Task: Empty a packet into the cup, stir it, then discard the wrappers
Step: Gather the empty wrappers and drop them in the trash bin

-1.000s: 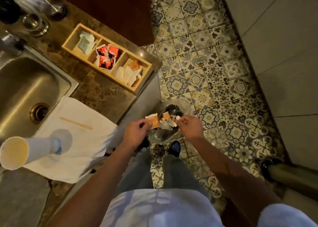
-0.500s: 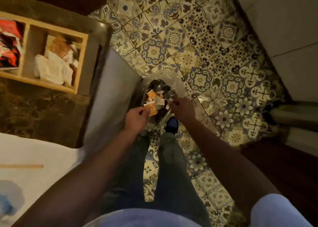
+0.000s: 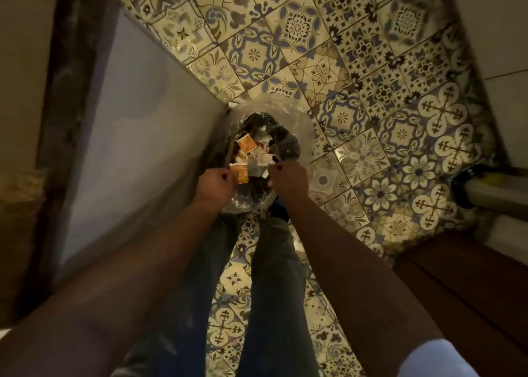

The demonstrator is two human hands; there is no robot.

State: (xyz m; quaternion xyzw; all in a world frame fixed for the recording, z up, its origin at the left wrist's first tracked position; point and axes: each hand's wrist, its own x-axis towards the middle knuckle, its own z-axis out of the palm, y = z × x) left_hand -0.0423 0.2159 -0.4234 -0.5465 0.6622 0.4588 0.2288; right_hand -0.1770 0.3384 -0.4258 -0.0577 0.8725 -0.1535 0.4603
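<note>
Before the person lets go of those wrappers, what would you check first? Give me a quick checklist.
1. Left hand is over the bin: ok, it sits above the opening's near edge.
2. Orange wrapper is pinched in the left hand's fingers: ok.
3. Right hand is over the bin: ok.
4. Right hand holds a scrap: cannot tell for sure; a pale scrap shows at its fingertips, but the grip is blurred.
5. Bin has room: ok, other wrappers lie low inside the liner.
6. Nothing blocks the drop: ok, the opening below both hands is open.
</note>
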